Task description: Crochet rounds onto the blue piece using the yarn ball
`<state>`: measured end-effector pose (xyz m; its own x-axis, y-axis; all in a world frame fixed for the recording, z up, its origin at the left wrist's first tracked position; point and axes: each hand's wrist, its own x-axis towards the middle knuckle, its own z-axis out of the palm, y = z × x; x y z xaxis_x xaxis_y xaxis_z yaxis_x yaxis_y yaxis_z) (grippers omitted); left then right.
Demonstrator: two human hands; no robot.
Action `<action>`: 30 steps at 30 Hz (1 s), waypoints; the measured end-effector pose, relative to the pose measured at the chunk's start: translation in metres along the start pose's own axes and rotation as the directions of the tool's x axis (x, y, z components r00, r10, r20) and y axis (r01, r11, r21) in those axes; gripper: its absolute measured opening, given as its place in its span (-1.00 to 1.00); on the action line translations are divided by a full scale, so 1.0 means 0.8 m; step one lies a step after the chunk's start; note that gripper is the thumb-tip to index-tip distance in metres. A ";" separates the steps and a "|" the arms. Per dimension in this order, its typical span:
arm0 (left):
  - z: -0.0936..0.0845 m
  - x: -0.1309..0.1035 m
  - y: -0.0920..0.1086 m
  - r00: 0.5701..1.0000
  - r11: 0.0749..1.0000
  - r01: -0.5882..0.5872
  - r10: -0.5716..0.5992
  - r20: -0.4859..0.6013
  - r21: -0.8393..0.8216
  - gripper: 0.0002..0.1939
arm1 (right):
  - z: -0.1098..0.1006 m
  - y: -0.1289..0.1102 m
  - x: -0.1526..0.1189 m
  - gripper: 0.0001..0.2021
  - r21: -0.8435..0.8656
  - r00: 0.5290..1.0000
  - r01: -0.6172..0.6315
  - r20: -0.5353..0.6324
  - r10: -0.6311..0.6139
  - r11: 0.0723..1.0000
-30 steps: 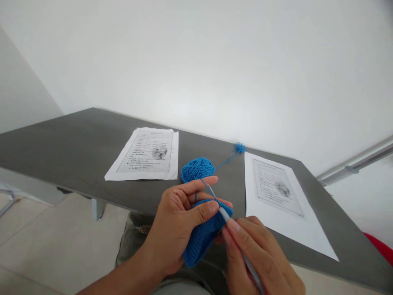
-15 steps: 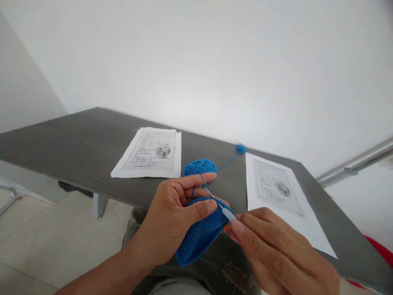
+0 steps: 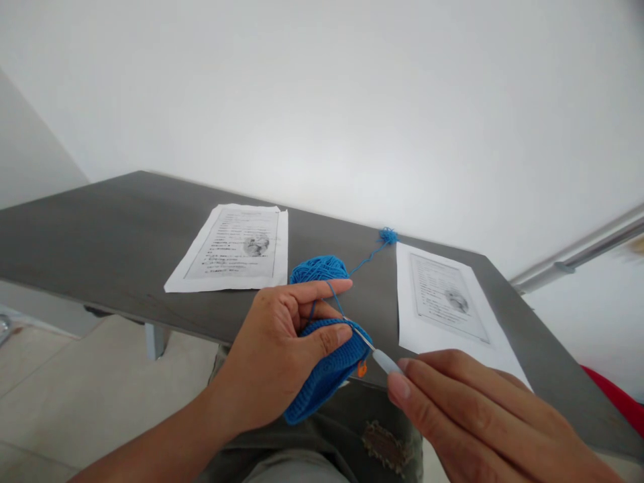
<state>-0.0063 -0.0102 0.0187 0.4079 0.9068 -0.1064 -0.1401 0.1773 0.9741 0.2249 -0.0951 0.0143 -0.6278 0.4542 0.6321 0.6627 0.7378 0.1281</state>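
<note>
Blue crochet piece (image 3: 328,377) sits pinched in the left hand (image 3: 284,349), near the right hand (image 3: 467,406) gripping a hook (image 3: 386,362).

Viewing remotely, I record a dark grey table (image 3: 115,245) bearing a left sheet (image 3: 226,249) and a right sheet (image 3: 443,295), both laid print upward. Between them I find a ball of yarn (image 3: 319,267), blue, partly hidden; a strand (image 3: 371,254) runs from it to a small tangle (image 3: 388,235) near the far edge.
</note>
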 end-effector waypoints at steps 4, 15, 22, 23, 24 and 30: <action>0.000 0.005 -0.004 1.000 0.992 -0.012 0.014 -0.013 0.125 -0.48 | -0.003 0.008 0.011 -0.76 -0.041 0.997 0.071 -0.017 -0.072 0.997; -0.006 0.016 -0.010 0.987 0.900 -0.163 0.146 0.070 0.405 -0.59 | -0.009 0.017 0.030 -0.68 -0.069 0.984 0.147 0.111 -0.139 0.987; -0.014 0.023 -0.010 0.995 0.947 -0.083 0.059 0.085 0.311 -0.70 | -0.021 0.035 0.035 -0.74 0.201 0.989 -0.019 0.151 -0.012 0.979; -0.014 0.024 -0.010 0.994 0.955 -0.073 0.048 0.094 0.289 -0.74 | -0.020 0.039 0.036 -0.79 0.276 0.989 -0.069 0.143 0.030 0.959; -0.014 0.024 -0.010 0.993 0.959 -0.072 0.042 0.112 0.274 -0.76 | -0.019 0.043 0.036 -0.83 0.355 0.988 -0.134 0.125 0.095 0.925; -0.009 0.026 -0.013 0.991 0.975 -0.065 0.037 0.132 0.213 -0.74 | 0.035 0.037 0.010 -0.84 0.882 0.718 -0.414 0.166 0.676 0.224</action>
<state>-0.0030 0.0098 0.0046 0.5176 0.8545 -0.0432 0.0294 0.0326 0.9990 0.2282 -0.0555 0.0015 -0.0709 0.9076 0.4139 0.0484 0.4176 -0.9074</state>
